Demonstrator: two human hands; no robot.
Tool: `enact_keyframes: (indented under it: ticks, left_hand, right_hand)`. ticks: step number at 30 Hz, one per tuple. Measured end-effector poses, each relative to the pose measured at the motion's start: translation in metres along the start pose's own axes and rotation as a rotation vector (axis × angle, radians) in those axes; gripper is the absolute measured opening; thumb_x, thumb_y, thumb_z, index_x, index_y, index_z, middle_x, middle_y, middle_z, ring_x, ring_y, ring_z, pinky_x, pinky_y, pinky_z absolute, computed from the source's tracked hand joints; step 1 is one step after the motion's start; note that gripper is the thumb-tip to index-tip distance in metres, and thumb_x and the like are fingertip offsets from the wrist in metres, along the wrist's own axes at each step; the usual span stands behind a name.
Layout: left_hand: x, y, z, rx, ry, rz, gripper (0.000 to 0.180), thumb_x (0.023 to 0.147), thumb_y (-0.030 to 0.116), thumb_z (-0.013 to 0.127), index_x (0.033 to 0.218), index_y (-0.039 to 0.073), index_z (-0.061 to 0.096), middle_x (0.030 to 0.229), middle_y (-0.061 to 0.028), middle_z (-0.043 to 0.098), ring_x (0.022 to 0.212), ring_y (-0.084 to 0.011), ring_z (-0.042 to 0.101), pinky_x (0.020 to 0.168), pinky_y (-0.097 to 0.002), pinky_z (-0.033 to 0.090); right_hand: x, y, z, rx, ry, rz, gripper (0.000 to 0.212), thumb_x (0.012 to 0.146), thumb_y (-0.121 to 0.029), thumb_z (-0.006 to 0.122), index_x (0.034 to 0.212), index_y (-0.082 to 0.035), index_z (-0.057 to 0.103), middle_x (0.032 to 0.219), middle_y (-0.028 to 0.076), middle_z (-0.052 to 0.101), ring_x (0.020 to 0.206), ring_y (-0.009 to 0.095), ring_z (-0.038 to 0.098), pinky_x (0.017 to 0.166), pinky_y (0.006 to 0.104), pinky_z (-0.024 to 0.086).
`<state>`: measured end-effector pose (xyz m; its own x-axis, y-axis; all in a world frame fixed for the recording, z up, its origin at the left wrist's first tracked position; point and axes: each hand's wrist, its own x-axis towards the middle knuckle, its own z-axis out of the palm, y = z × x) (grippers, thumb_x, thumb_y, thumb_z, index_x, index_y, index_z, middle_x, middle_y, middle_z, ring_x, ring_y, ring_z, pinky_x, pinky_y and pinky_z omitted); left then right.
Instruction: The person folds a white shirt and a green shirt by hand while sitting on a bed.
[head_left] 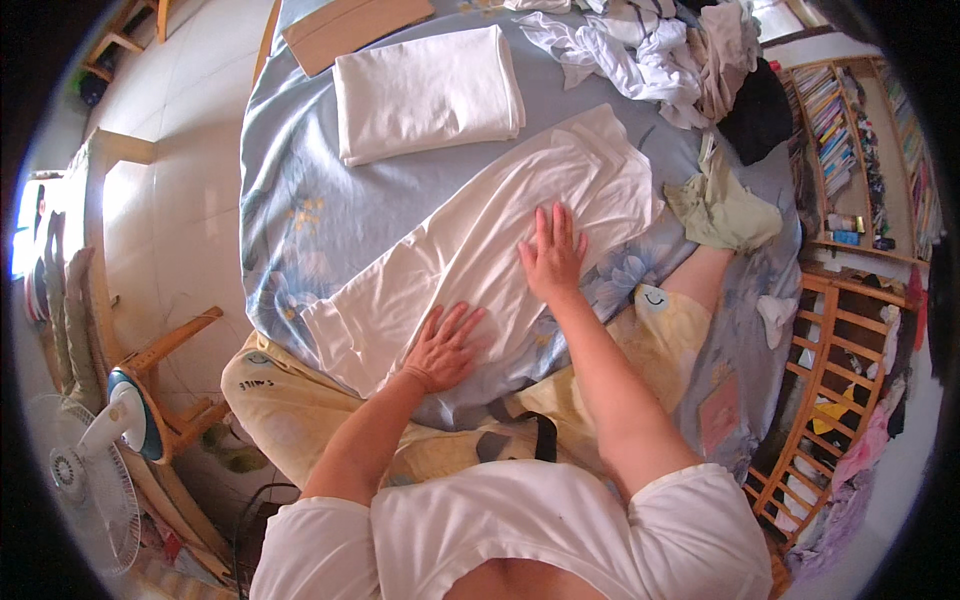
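A white garment [500, 215] lies lengthwise and slantwise across the bed in front of me, its narrower end at the lower left and its wider end at the upper right. Wrinkles run along it; whether it is a shirt or trousers I cannot tell. My left hand [447, 347] rests flat on its near edge with the fingers spread. Farther right and higher up, my right hand [553, 255] also presses flat on the cloth, fingers stretched out. Neither hand grips anything. Beyond the garment sits a neatly folded white cloth [430, 95].
The bed has a blue floral sheet [300, 215]. A brown cardboard piece [355, 30], a heap of white clothes [640, 55], a black cloth [757, 115] and a pale green garment [727, 205] lie around. A fan [90, 480] stands left; a bookshelf [830, 130] stands right.
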<state>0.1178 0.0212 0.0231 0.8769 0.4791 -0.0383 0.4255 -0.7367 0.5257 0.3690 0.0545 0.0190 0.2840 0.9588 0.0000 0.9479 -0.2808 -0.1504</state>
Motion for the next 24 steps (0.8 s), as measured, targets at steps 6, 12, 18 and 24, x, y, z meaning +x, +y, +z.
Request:
enact_keyframes:
  ticks: [6,12,18,24]
  left_hand:
    - [0.0,0.005,0.004,0.04,-0.033,-0.03,0.051,0.077,0.029,0.056,0.127,0.032,0.049,0.145,-0.004,0.03,0.135,-0.0276,0.024,0.109,-0.0536,0.015]
    - [0.003,0.005,-0.009,0.006,-0.086,-0.017,0.051,0.079,0.031,0.055,0.13,0.032,0.047,0.147,-0.0035,0.027,0.136,-0.0282,0.021,0.11,-0.0539,0.013]
    - [0.005,0.006,-0.005,0.055,-0.103,-0.033,0.052,0.079,0.031,0.056,0.13,0.033,0.046,0.147,-0.0037,0.027,0.136,-0.0285,0.021,0.109,-0.0545,0.013]
    - [0.006,0.009,-0.019,-0.008,-0.151,-0.07,0.048,0.08,0.027,0.056,0.128,0.032,0.049,0.146,-0.0046,0.028,0.136,-0.0285,0.023,0.109,-0.055,0.013]
  right_hand:
    - [0.01,0.0,0.006,0.019,0.005,0.05,0.058,0.086,-0.037,0.054,0.137,-0.016,0.036,0.146,0.014,0.024,0.135,0.031,0.022,0.104,0.0606,0.013]
    - [0.076,0.065,0.006,0.278,0.315,0.308,0.031,0.084,-0.023,0.057,0.11,-0.006,0.055,0.102,0.014,0.06,0.096,0.032,0.055,0.082,0.0436,0.044]
    - [0.14,0.096,-0.004,0.252,0.151,0.578,0.025,0.083,-0.026,0.06,0.099,-0.007,0.059,0.096,0.013,0.062,0.091,0.031,0.058,0.078,0.0423,0.046]
    - [0.148,0.095,0.001,0.283,0.469,0.299,0.014,0.08,-0.021,0.061,0.086,-0.008,0.058,0.086,0.01,0.061,0.087,0.032,0.057,0.075,0.041,0.045]
